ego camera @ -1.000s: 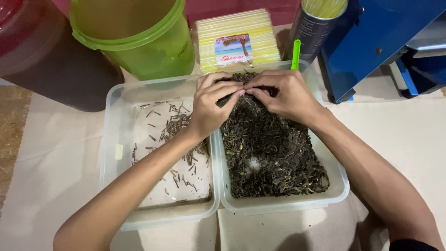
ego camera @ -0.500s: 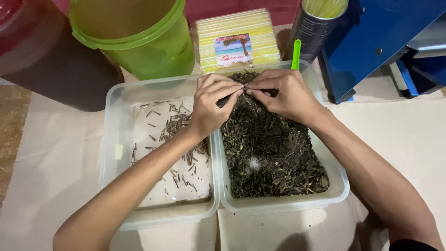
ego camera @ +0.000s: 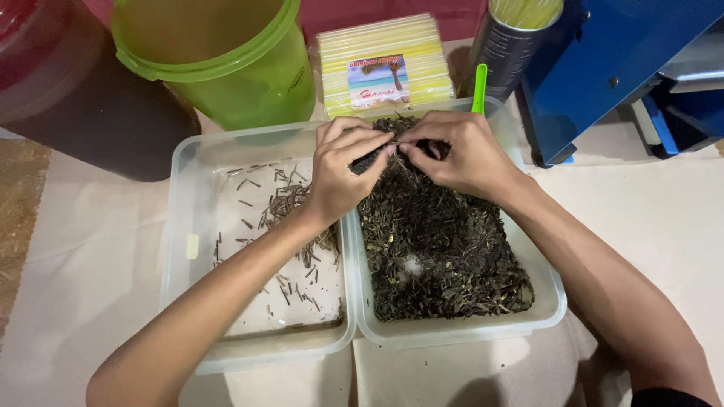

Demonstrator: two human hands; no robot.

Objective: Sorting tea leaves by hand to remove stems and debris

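Beige cloth-covered table across the whole frame. Blue machine housing at upper right; dark red container at upper left, green bucket beside it. Two clear plastic tubs side by side at centre: left tub with scattered thin brown stems, right tub filled with dark dried leaves. Pack of yellow straws at upper centre, dark cylinder of straws to its right, green handle against right tub's far rim. Left hand and right hand above far end of leaf pile, fingertips meeting, pinched together on a small stem just over the leaves.
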